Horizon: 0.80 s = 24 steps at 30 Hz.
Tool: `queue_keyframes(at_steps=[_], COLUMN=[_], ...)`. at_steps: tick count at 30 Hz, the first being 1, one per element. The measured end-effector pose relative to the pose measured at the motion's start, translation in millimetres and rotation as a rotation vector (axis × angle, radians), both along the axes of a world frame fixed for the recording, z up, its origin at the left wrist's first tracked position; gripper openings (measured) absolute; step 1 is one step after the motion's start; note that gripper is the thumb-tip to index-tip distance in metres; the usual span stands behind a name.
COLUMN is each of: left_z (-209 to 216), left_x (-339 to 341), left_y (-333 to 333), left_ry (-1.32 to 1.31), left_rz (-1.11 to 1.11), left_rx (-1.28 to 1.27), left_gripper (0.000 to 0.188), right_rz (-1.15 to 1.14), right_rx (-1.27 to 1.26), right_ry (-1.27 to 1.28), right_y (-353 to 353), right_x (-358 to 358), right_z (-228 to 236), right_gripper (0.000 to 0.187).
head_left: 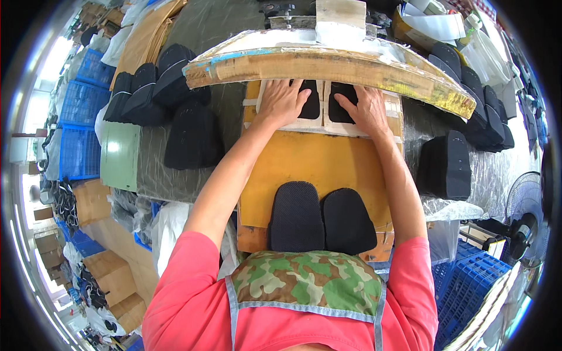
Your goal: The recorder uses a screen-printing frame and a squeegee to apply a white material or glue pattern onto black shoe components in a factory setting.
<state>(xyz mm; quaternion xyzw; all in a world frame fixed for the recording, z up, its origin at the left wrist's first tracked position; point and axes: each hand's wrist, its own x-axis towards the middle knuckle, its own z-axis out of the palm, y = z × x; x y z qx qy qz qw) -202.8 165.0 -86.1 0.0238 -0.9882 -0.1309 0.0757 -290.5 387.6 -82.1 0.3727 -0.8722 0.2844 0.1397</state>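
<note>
In the head view, the left hand (281, 106) and right hand (367, 111) lay spread and unclenched at upper centre, thumbs over the left black pad (312, 104) and right black pad (341, 112) on a pale template (342, 129); a wooden board (328, 63) hid some fingertips. A mesh-topped black piece (297, 213) rested at lower centre.

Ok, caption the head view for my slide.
Left hand and right hand at two black pads, all partly hidden by a wooden-edged frame.
</note>
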Motion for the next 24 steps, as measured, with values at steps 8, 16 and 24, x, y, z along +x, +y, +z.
queue_keyframes(at_steps=[8, 16, 24], left_z=[6, 10, 4], left_x=[-1, 0, 0], left_y=[-9, -8, -10], left_ry=[0.318, 0.335, 0.386], left_rz=[-0.045, -0.008, -0.041], left_rx=[-0.048, -0.022, 0.03], left_gripper=[0.036, 0.037, 0.032], right_rz=[-0.036, -0.031, -0.049], right_rx=[0.009, -0.002, 0.018], right_ry=[0.093, 0.082, 0.069], right_y=[-2, -1, -1], right_x=[-4, -5, -3], right_z=[-4, -3, -3], right_gripper=[0.055, 0.051, 0.05])
